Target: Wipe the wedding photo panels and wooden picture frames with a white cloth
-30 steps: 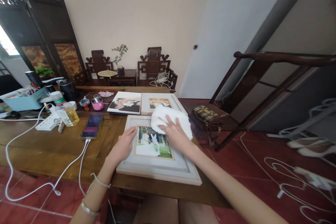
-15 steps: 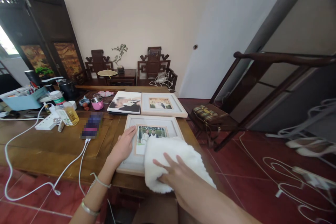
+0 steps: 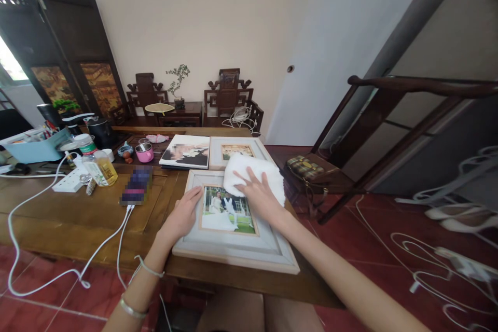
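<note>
In the head view, a pale picture frame lies face up at the lower centre, on the near right part of a wooden table. The left hand rests on its left border, fingers straight, close together and pointing to the upper right; their tips reach the upper left corner of the photo. That hand lies flat rather than wrapped around anything, though whether its thumb touches the side of the picture frame cannot be told. The right hand, just right of centre, is palm down with fingers spread on a white cloth, which extends past the fingertips. The cloth covers the upper right corner of the picture frame and overlaps the near part of a second picture frame directly behind; the fingers lie over the cloth, not closed in a fist

A white-edged print lies left of that second one, near a pink cup. At middle left are a blurred-out phone and a bottle, while a checked bag rests right of centre
</note>
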Action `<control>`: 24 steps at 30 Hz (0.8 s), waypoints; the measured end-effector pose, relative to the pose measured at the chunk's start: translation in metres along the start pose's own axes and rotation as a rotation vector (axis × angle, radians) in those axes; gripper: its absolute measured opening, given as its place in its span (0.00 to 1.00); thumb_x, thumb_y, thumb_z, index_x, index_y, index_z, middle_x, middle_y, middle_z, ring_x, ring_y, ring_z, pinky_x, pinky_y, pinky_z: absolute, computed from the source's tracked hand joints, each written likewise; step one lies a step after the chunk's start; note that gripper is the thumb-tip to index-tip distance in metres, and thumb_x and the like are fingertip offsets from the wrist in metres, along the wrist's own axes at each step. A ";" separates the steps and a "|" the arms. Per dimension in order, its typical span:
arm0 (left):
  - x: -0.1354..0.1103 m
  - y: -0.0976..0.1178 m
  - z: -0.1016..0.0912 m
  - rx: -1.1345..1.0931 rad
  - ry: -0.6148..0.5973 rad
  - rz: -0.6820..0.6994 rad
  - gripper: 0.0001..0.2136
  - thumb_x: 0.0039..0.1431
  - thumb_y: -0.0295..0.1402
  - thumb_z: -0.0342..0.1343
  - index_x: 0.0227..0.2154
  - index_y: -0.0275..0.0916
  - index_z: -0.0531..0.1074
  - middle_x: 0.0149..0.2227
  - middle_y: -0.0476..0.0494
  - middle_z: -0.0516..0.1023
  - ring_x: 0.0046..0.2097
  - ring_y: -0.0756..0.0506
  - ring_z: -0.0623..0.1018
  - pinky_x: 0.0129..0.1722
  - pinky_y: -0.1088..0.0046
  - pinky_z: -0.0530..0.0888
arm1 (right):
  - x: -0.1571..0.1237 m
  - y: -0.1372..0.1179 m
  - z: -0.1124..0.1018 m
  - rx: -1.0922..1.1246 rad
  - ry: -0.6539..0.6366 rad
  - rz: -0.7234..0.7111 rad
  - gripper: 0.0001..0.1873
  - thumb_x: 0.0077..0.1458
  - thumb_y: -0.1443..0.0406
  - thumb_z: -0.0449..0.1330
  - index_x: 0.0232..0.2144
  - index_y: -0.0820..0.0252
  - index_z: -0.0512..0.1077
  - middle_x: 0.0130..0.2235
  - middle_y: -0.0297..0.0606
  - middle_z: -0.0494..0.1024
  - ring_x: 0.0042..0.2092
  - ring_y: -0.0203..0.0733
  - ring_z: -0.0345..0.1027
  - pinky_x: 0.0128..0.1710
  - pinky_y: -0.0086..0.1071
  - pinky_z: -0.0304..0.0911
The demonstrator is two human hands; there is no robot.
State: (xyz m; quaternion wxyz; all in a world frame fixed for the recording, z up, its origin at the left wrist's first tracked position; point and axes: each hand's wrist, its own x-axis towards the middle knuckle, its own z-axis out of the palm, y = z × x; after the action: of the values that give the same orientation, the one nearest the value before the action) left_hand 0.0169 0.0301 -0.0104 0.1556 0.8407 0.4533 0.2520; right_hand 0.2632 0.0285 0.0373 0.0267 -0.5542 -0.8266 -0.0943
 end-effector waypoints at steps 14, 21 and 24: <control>0.001 0.003 -0.001 0.006 0.002 -0.015 0.27 0.54 0.18 0.37 0.58 0.37 0.57 0.61 0.39 0.58 0.62 0.45 0.57 0.61 0.55 0.56 | -0.071 -0.081 -0.067 0.292 -0.452 -0.214 0.31 0.40 0.78 0.53 0.49 0.58 0.69 0.63 0.42 0.54 0.62 0.67 0.39 0.53 0.65 0.44; 0.000 0.005 -0.005 0.010 -0.017 -0.010 0.28 0.53 0.18 0.38 0.58 0.37 0.57 0.61 0.40 0.58 0.62 0.45 0.57 0.61 0.55 0.56 | -0.058 -0.070 -0.035 0.370 -0.283 -0.233 0.36 0.38 0.80 0.48 0.51 0.55 0.67 0.64 0.34 0.51 0.64 0.56 0.32 0.58 0.60 0.35; -0.001 0.005 -0.005 0.011 -0.027 -0.004 0.29 0.52 0.17 0.38 0.58 0.37 0.56 0.62 0.40 0.57 0.63 0.45 0.56 0.61 0.55 0.56 | -0.022 -0.048 -0.015 0.252 -0.169 -0.171 0.39 0.37 0.82 0.47 0.53 0.57 0.65 0.64 0.38 0.49 0.64 0.57 0.31 0.57 0.61 0.36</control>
State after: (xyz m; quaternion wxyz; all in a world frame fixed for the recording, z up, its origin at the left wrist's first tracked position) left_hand 0.0172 0.0273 -0.0042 0.1574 0.8440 0.4543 0.2378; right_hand 0.2270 -0.0123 0.0426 0.0182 -0.4801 -0.8753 0.0553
